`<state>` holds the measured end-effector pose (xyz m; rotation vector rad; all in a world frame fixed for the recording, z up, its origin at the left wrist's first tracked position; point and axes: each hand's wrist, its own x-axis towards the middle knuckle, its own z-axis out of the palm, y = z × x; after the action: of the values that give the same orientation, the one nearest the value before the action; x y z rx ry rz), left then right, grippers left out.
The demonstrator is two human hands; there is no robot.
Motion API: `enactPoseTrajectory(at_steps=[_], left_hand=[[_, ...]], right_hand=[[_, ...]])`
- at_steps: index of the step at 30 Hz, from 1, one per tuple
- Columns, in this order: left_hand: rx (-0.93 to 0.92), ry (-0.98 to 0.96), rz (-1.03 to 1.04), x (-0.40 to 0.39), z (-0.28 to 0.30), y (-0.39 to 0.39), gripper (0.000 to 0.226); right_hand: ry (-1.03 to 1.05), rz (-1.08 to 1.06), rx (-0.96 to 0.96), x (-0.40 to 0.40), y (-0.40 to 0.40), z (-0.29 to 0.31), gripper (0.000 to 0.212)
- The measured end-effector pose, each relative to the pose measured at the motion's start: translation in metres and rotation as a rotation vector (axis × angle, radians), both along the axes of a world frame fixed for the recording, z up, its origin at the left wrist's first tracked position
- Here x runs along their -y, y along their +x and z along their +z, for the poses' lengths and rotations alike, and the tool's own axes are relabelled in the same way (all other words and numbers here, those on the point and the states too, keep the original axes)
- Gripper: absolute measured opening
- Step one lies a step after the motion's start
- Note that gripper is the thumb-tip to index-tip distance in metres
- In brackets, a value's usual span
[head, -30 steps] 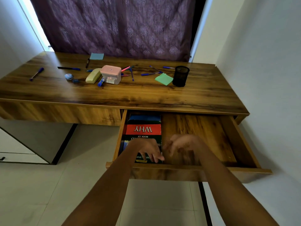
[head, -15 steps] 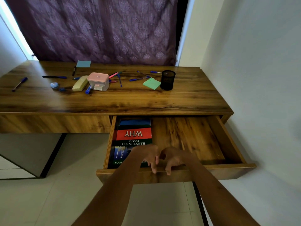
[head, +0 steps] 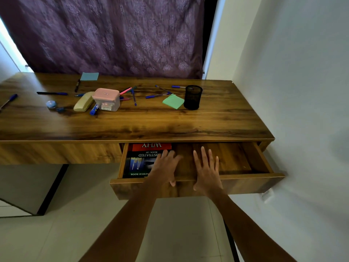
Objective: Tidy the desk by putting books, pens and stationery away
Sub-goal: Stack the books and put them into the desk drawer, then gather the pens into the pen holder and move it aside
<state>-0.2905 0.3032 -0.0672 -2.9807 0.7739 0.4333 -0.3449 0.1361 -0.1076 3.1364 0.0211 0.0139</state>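
The surface (head: 170,121) and drawer (head: 236,184) are grained wood with a semi-gloss finish, the far pen cup (head: 193,97) is black mesh, the box (head: 107,99) is translucent plastic, and the curtain (head: 113,35) is patterned cloth.

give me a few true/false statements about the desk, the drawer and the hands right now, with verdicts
1. The drawer is partly open. True.
2. A book lies in the drawer's left part. True.
3. The black mesh pen cup lies tipped over. False: it stands upright.
4. The left hand grips a pen. False: its fingers are straight, holding nothing.
5. The right hand lies flat over the drawer's front edge. True.
6. The green sticky notes lie in the drawer. False: on the desk.
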Motion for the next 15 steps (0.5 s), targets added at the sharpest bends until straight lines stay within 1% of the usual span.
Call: enactPoseTrajectory(at_steps=[1,3,5,8,10,12,14,15], left_hand=[[0.062,0.019,-0.008,0.001,0.002,0.007,0.114],[0.098,0.060,0.015,0.006,0.004,0.022,0.128],[0.114,0.121,0.022,0.013,0.002,0.038,0.133],[0.151,0.205,0.017,0.022,-0.001,0.062,0.133],[0.154,0.228,0.028,0.026,-0.002,0.073,0.126],[0.135,0.214,0.050,0.030,-0.004,0.082,0.108],[0.141,0.197,0.072,0.035,-0.003,0.089,0.091],[0.154,0.193,0.083,0.036,-0.002,0.091,0.087]], right_hand=[[-0.016,0.001,0.008,0.001,0.010,-0.002,0.136],[-0.031,0.014,0.020,0.002,0.028,-0.001,0.138],[-0.041,0.038,0.034,0.006,0.047,-0.001,0.135],[-0.082,0.056,0.054,0.012,0.073,0.001,0.128],[-0.110,0.066,0.047,0.013,0.087,0.002,0.119],[-0.104,0.076,0.007,0.013,0.100,0.000,0.105],[-0.114,0.080,0.047,0.014,0.111,-0.002,0.096],[-0.122,0.077,0.088,0.014,0.116,-0.004,0.094]])
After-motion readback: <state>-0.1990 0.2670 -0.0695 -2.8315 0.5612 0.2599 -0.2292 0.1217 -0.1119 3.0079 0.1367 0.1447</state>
